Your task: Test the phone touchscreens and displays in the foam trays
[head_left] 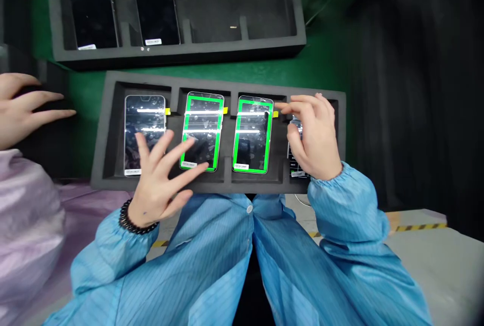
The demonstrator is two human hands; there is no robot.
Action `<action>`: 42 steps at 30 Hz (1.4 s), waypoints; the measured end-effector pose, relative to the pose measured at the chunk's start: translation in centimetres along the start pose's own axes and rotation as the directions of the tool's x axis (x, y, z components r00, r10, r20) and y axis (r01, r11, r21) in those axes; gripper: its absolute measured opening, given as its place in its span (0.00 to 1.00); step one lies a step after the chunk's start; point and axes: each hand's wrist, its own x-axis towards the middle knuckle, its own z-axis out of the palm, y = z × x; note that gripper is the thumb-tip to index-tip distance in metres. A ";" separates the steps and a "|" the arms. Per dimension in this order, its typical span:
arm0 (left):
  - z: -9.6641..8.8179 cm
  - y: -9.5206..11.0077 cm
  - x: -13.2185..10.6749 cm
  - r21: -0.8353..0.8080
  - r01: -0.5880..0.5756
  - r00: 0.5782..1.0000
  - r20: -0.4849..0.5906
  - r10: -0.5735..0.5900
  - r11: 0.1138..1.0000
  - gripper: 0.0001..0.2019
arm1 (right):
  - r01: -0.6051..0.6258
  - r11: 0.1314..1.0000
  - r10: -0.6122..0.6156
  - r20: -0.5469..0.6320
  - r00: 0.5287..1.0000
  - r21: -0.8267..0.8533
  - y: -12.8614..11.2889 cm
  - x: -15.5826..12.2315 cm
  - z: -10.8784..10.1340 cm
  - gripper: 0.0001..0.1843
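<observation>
Left hand: fingers spread wide, holding nothing, above foam tray, lower centre
Right hand: half curled over 4th phone, tray's right end; hold unclear

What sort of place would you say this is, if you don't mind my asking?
It looks like a phone inspection or assembly station in an electronics factory: smartphones sit in a black foam tray, and the person wears a blue antistatic smock.

Blue striped smock — gathered cuffs, bead bracelet
</observation>
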 end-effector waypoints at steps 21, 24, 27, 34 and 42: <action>0.8 -0.1 -0.3 -0.037 -0.020 0.992 -0.123 0.015 0.999 0.31 | -0.019 0.996 0.028 -0.097 0.995 0.088 0.7 -1.9 1.1 0.17; 0.7 0.1 0.0 -0.046 0.221 0.945 -0.239 -0.226 0.974 0.30 | -0.023 0.993 0.038 -0.128 0.991 0.112 0.7 -1.8 0.8 0.15; 0.9 -0.2 0.5 0.035 0.347 0.928 -0.158 -0.338 0.937 0.28 | -0.024 0.993 0.042 -0.155 0.987 0.118 0.6 -1.7 0.4 0.12; 1.5 -0.5 0.8 0.042 0.271 0.961 -0.067 -0.268 0.962 0.24 | -0.012 0.995 0.026 -0.149 0.989 0.094 0.9 -2.1 -0.5 0.09; -0.1 -1.0 3.1 0.037 0.364 0.924 -0.137 -0.356 0.931 0.25 | 0.051 0.996 -0.046 -0.068 0.997 0.070 0.3 -0.5 -0.7 0.12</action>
